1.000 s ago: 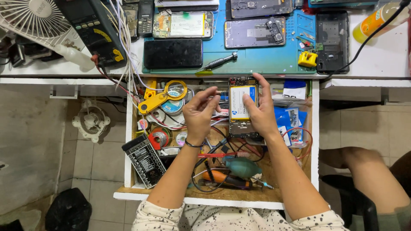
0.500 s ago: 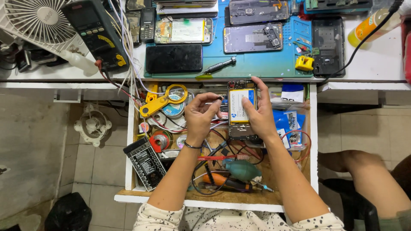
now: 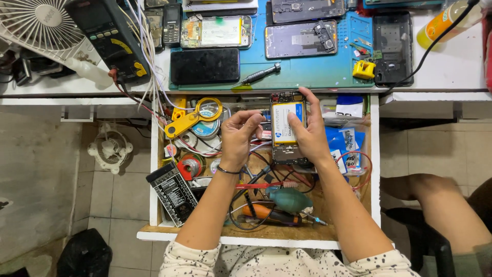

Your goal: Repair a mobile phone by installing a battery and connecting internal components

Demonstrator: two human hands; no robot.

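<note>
Phone (image 3: 288, 128) (back cover off, battery exposed) is gripped by the right hand (image 3: 307, 134) over the open drawer (image 3: 375, 169); left hand (image 3: 240, 136), fingertips pinched, holds nothing discernible. Light, stiff, likely fragile; best held by its edges.

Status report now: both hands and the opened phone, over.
Right hand grips opened phone over the drawer. Left hand beside it, fingertips pinched, contents too small to tell. Loose wires lie beneath.

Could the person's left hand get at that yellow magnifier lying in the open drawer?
Probably yes. The left hand hovers empty beside the opened phone that the right hand holds, and the yellow magnifier lies uncovered atop the drawer clutter just to its left.
</note>
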